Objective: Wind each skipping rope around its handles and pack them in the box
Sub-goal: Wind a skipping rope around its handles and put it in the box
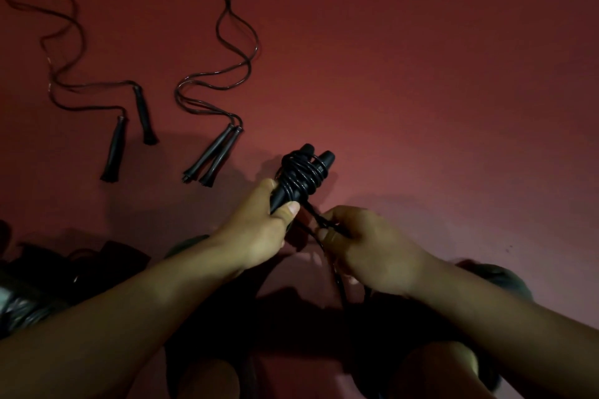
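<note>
Partly done: left hand (256, 233) clenched on paired handles (303, 176), right hand (366, 246) pinching loose cord (316, 215); two ropes (223, 42) beyond handles unwound, box unseen

A dull red floor (421, 58) is seen across the whole view. Dim, dark shapes (39, 288), too shadowed to be identified, are found at eight o'clock.

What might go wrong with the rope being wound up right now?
The coils look loose and uneven around the paired handles, so they may slip off the top end. The left hand grips only the lower end, so the handles might splay apart. The slack rope trailing below the right hand may snag or tangle.
</note>
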A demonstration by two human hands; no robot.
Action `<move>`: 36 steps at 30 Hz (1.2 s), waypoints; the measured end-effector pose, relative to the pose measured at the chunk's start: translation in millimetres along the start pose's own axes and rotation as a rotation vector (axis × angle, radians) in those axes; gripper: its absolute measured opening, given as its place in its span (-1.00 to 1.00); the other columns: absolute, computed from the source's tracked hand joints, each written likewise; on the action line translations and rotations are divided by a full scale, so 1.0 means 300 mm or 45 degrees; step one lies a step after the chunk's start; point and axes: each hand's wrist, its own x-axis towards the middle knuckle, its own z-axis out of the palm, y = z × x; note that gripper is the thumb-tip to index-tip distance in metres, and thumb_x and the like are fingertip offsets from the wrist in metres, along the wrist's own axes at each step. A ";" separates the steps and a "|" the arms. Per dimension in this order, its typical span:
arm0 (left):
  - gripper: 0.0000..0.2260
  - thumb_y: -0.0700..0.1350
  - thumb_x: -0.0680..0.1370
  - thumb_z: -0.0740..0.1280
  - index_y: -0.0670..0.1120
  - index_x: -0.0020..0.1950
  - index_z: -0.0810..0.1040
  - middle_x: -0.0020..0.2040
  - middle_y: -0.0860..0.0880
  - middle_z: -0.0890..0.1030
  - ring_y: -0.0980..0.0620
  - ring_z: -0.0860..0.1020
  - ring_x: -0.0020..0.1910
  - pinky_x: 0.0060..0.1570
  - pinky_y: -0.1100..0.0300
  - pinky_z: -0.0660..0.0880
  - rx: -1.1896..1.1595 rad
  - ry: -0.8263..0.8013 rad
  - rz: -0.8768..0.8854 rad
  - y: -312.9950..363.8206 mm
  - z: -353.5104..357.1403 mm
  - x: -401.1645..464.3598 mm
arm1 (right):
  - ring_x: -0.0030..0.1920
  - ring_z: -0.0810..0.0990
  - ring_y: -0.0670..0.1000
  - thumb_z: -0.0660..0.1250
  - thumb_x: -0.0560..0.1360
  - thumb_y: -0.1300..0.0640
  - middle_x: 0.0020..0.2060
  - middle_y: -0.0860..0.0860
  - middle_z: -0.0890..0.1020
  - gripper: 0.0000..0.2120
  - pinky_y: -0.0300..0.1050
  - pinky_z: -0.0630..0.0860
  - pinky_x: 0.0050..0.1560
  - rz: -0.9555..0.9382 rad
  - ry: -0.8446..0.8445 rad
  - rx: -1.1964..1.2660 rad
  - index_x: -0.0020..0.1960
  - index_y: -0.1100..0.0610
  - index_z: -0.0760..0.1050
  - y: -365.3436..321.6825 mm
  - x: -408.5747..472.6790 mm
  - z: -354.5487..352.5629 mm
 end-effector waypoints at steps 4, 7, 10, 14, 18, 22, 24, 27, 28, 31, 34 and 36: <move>-0.91 -0.05 0.63 0.27 0.01 0.11 0.42 -0.18 0.00 0.51 -0.04 0.55 -0.19 -0.16 0.13 0.44 0.107 0.125 -0.021 -0.050 -0.018 0.043 | -0.43 0.59 0.04 0.25 0.61 0.05 -0.45 -0.02 0.55 -0.78 -0.01 0.58 -0.30 -0.012 -0.008 -0.021 -0.14 0.15 0.51 -0.007 -0.012 -0.007; -0.92 -0.05 0.61 0.30 -0.01 0.06 0.46 -0.22 0.01 0.52 -0.04 0.56 -0.21 -0.18 0.14 0.42 0.185 0.166 -0.037 -0.074 -0.031 0.051 | -0.47 0.49 -0.14 0.25 0.61 0.03 -0.49 -0.09 0.49 -0.79 -0.16 0.53 -0.36 -0.059 -0.002 -0.092 -0.15 0.10 0.51 -0.011 -0.011 -0.006; -0.92 -0.02 0.60 0.32 0.00 0.02 0.51 -0.25 0.04 0.55 0.05 0.54 -0.25 -0.29 0.20 0.37 0.315 0.154 -0.019 -0.082 -0.035 0.043 | -0.45 0.41 -0.13 0.26 0.60 0.03 -0.47 -0.07 0.45 -0.75 -0.29 0.34 -0.42 -0.185 -0.004 -0.271 -0.23 0.08 0.46 -0.019 -0.010 -0.011; -0.91 0.01 0.61 0.31 0.03 0.05 0.47 -0.14 0.11 0.54 0.15 0.50 -0.19 -0.24 0.24 0.33 0.522 0.076 0.079 -0.080 -0.022 0.028 | -0.46 0.37 -0.10 0.30 0.58 -0.02 -0.48 -0.10 0.41 -0.80 -0.20 0.31 -0.37 -0.474 0.045 -0.582 -0.17 0.04 0.52 -0.019 -0.002 -0.051; -0.87 0.00 0.57 0.36 0.01 0.07 0.51 -0.08 0.09 0.59 0.08 0.57 -0.07 -0.15 0.23 0.45 0.614 -0.109 0.169 -0.054 -0.025 0.027 | -0.32 0.41 -0.12 0.26 0.59 -0.05 -0.29 -0.15 0.52 -0.81 -0.15 0.39 -0.27 -0.615 0.008 -0.745 -0.02 0.01 0.60 -0.031 0.001 -0.097; -0.89 0.04 0.54 0.38 0.08 -0.03 0.47 -0.08 0.12 0.62 0.08 0.60 -0.04 0.02 0.10 0.53 0.821 -0.353 0.296 0.002 -0.038 0.004 | -0.20 0.57 -0.11 0.21 0.53 -0.15 -0.21 -0.15 0.60 -0.78 -0.01 0.53 -0.22 -0.639 0.034 -0.658 -0.01 -0.12 0.60 -0.046 -0.002 -0.114; -0.89 0.05 0.56 0.37 0.13 -0.09 0.45 -0.15 0.12 0.57 0.08 0.56 -0.10 -0.10 0.17 0.49 0.957 -0.422 0.373 0.036 -0.039 -0.013 | -0.20 0.58 -0.13 0.20 0.51 -0.22 -0.22 -0.16 0.59 -0.76 -0.01 0.55 -0.24 -0.591 0.138 -0.635 0.00 -0.18 0.59 -0.044 0.005 -0.118; -0.84 0.04 0.56 0.36 0.10 -0.15 0.42 -0.23 0.10 0.52 0.10 0.52 -0.20 -0.23 0.23 0.43 0.988 -0.441 0.479 0.084 -0.036 -0.040 | -0.25 0.61 -0.14 0.32 0.50 -0.17 -0.28 -0.15 0.64 -0.80 -0.04 0.55 -0.26 -0.511 0.286 -0.521 -0.09 -0.10 0.63 -0.037 0.014 -0.129; -0.90 0.03 0.56 0.37 0.10 -0.08 0.46 -0.20 0.09 0.57 0.11 0.55 -0.18 -0.18 0.19 0.49 0.930 -0.447 0.488 0.095 -0.037 -0.045 | -0.28 0.62 -0.16 0.37 0.49 -0.12 -0.30 -0.15 0.66 -0.84 -0.11 0.55 -0.28 -0.471 0.316 -0.440 -0.12 -0.06 0.65 -0.034 0.017 -0.134; -0.92 0.01 0.56 0.38 0.14 -0.04 0.49 -0.19 0.04 0.62 0.11 0.58 -0.20 -0.12 0.10 0.53 0.826 -0.473 0.515 0.118 -0.046 -0.057 | -0.42 0.59 -0.20 0.45 0.46 0.03 -0.41 -0.13 0.66 -0.90 -0.34 0.43 -0.42 -0.326 0.354 -0.156 -0.20 0.02 0.68 -0.034 0.015 -0.150; -0.86 0.02 0.55 0.39 0.16 -0.11 0.43 -0.24 0.02 0.59 0.11 0.55 -0.26 -0.20 0.15 0.49 0.855 -0.482 0.563 0.129 -0.054 -0.059 | -0.43 0.59 -0.19 0.48 0.42 0.01 -0.40 -0.08 0.67 -0.88 -0.36 0.42 -0.41 -0.241 0.349 -0.092 -0.23 0.05 0.68 -0.036 0.013 -0.160; -0.89 0.04 0.55 0.38 0.06 -0.05 0.49 -0.29 0.03 0.55 0.12 0.51 -0.32 -0.26 0.16 0.45 0.883 -0.454 0.573 0.126 -0.058 -0.059 | -0.45 0.58 -0.17 0.50 0.40 0.01 -0.40 -0.05 0.68 -0.86 -0.32 0.43 -0.43 -0.174 0.326 -0.014 -0.24 0.07 0.68 -0.045 0.008 -0.170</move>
